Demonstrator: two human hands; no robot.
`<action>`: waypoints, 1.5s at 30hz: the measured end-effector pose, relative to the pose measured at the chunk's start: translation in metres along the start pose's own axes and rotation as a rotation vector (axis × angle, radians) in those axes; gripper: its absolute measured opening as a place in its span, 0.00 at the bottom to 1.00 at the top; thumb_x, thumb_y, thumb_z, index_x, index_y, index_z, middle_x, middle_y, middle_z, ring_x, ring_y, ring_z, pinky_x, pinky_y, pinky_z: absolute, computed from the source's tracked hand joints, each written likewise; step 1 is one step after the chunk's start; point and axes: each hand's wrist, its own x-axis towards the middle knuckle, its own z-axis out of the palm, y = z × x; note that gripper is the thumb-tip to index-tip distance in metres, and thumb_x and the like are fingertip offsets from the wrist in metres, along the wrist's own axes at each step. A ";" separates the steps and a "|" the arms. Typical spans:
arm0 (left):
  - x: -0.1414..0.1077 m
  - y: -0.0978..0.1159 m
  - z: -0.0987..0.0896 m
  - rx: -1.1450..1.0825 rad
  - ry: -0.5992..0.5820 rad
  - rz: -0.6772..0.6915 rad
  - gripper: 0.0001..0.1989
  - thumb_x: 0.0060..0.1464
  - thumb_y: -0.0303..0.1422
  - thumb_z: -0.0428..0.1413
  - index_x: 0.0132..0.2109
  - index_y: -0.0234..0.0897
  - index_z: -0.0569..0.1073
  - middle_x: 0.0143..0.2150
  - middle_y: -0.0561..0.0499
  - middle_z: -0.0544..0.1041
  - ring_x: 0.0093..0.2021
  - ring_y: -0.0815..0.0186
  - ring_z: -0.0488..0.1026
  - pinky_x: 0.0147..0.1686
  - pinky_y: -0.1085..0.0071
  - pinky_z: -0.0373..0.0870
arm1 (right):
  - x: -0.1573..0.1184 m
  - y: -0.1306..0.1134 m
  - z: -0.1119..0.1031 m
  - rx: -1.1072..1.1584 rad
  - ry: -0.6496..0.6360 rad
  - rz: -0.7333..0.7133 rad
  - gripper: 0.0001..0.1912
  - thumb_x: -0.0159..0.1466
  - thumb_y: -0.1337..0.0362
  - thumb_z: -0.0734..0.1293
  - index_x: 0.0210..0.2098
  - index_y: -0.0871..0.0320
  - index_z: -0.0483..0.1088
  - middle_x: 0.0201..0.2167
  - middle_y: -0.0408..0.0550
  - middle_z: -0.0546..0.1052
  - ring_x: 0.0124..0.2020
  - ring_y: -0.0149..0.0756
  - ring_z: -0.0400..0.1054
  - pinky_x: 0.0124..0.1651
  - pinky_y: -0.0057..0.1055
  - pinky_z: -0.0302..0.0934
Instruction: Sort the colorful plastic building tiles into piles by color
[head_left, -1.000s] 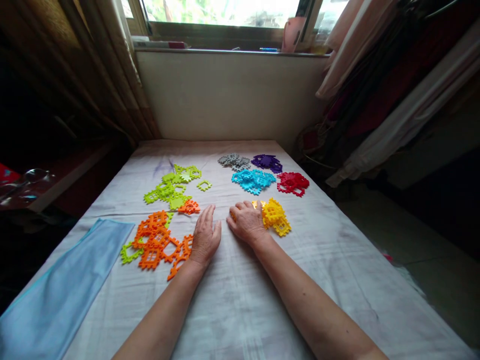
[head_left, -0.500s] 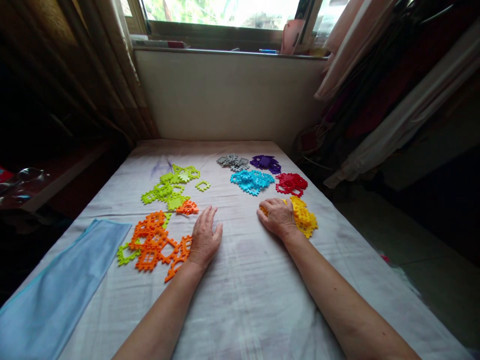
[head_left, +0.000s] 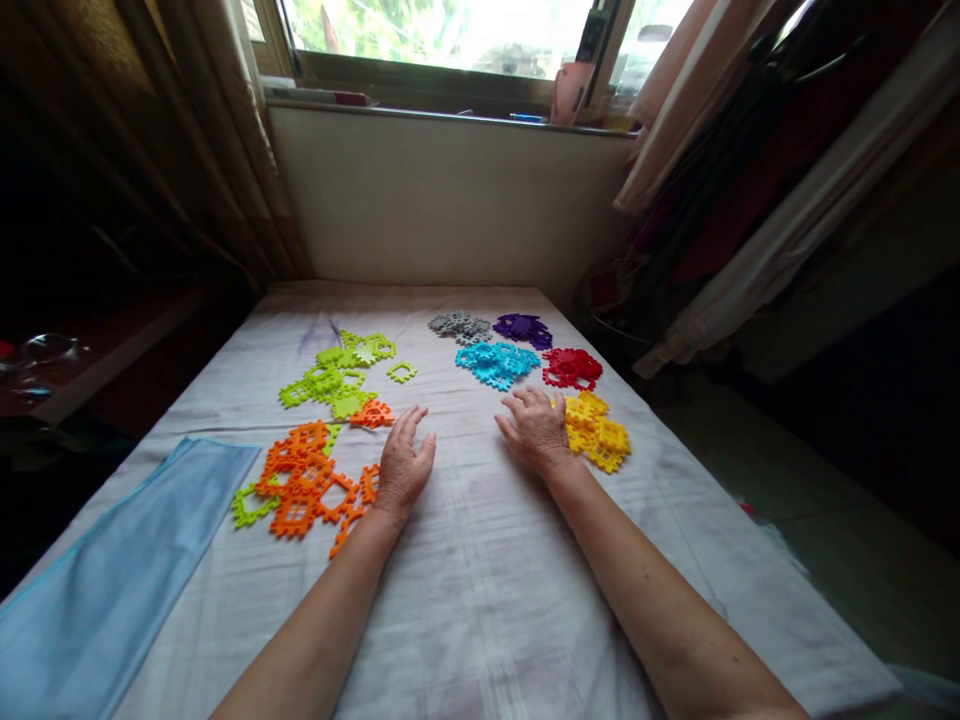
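My left hand (head_left: 405, 463) is open, with nothing in it, at the right edge of the orange building pieces (head_left: 296, 490), partly covering a few. Toothed and flat, these pieces overlap one another. My right hand (head_left: 536, 428) is open too, its fingers spread just left of the yellow pieces (head_left: 600, 435). Beyond it lie a light-blue pile (head_left: 498, 364) and a red pile (head_left: 571, 368). Lime-green pieces (head_left: 337, 375) spread over the left side, and one green frame (head_left: 402, 372) lies apart from them.
Grey pieces (head_left: 460, 325) and purple pieces (head_left: 523, 329) form heaps at the back. A folded blue cloth (head_left: 150, 560) lies along the left edge of the sheet-covered table (head_left: 480, 600). Curtains hang at the left, clothes at the right. A pink cup (head_left: 570, 92) stands on the windowsill.
My right hand has slid left off the yellow pieces, uncovering more of that pile, and its fingers have spread. My left hand stays close to the orange pieces. The view has shifted slightly.
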 end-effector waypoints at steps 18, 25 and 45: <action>-0.061 -0.036 -0.118 0.671 -0.319 0.206 0.37 0.49 0.51 0.62 0.65 0.51 0.66 0.71 0.42 0.61 0.70 0.44 0.55 0.67 0.35 0.39 | -0.018 -0.092 0.008 0.192 -0.185 -0.269 0.13 0.68 0.58 0.62 0.46 0.52 0.76 0.54 0.50 0.76 0.54 0.43 0.68 0.58 0.40 0.55; -0.020 -0.036 -0.098 0.630 -0.263 0.179 0.30 0.53 0.47 0.60 0.62 0.49 0.69 0.68 0.42 0.65 0.69 0.47 0.59 0.67 0.37 0.43 | -0.010 -0.114 0.015 0.256 -0.172 -0.258 0.14 0.68 0.59 0.62 0.48 0.51 0.76 0.54 0.49 0.77 0.54 0.42 0.69 0.57 0.38 0.58; 0.006 -0.091 -0.137 0.622 0.028 -0.115 0.33 0.62 0.52 0.39 0.59 0.33 0.71 0.62 0.36 0.71 0.64 0.48 0.65 0.65 0.48 0.56 | 0.013 -0.117 0.046 0.441 -0.132 -0.311 0.24 0.60 0.51 0.71 0.51 0.55 0.73 0.59 0.57 0.72 0.61 0.49 0.62 0.62 0.47 0.54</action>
